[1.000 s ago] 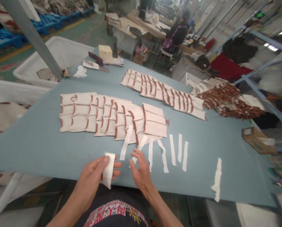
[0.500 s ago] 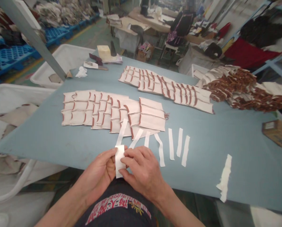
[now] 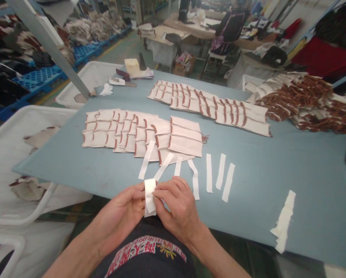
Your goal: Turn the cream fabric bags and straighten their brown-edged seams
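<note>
Close to my body, a small stack of white strips (image 3: 150, 186) is held between both hands. My left hand (image 3: 129, 204) is closed around its left side, fingers behind it. With thumb and fingertips, my right hand (image 3: 175, 204) pinches a strip at the front, which is lifted and bent away from the rest. Just beyond my hands, several single white strips (image 3: 209, 173) lie apart on the blue table (image 3: 248, 200). Some overlap the front edge of a row of cream fabric pieces (image 3: 186, 135) with brown edging.
A second row of cream pieces (image 3: 207, 103) lies farther back. At the right is a heap of brown-edged pieces (image 3: 303, 96); a torn pale strip (image 3: 285, 222) lies nearer me. White bins (image 3: 42, 112) stand left, beside a metal post (image 3: 53, 50). A person (image 3: 233, 27) sits beyond.
My right fingers have peeled up and bent the front strip of the stack, which lay flat before. The camera view has shifted slightly; the strips on the table look unmoved.
</note>
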Available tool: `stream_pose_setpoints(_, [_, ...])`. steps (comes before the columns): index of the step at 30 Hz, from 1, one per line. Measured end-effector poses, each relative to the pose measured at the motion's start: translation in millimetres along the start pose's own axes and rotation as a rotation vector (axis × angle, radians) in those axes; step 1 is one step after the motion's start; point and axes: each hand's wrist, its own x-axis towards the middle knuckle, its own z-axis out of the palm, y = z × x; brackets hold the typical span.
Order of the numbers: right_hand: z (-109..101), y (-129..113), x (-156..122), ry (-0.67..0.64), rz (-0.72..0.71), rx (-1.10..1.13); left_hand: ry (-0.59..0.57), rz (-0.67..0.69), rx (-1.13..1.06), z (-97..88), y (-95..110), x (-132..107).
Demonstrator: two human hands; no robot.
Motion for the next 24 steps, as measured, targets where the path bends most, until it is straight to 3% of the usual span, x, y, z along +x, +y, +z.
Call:
stream_pose_setpoints(5, [11, -9, 3, 0.033, 0.043, -0.013, 0.014, 0.078, 0.198, -2.1, -1, -7])
stream_pose_setpoints(9, [31, -19, 6, 0.058, 0.129, 0.011, 0.06, 0.186, 0.442, -14.9, 1, -3])
stream_pose_setpoints(11, [43, -24, 8, 0.053, 0.242, 0.09, 0.077, 0.212, 0.535, -26.3, 6, -1])
stream_pose_setpoints(16, [65, -30, 22, 0.003, 0.809, 0.504, 0.088, 0.218, 0.662, -58.8, 24, 0])
stream_pose_setpoints(20, [85, -28, 32, 0.076, 0.921, 0.503, 0.101, 0.287, 0.789, -80.8, 35, -3])
stream_pose_setpoints(24, [110, -24, 35, 0.202, 1.007, 0.484, 0.06, 0.322, 0.917, -100.4, 34, -12])
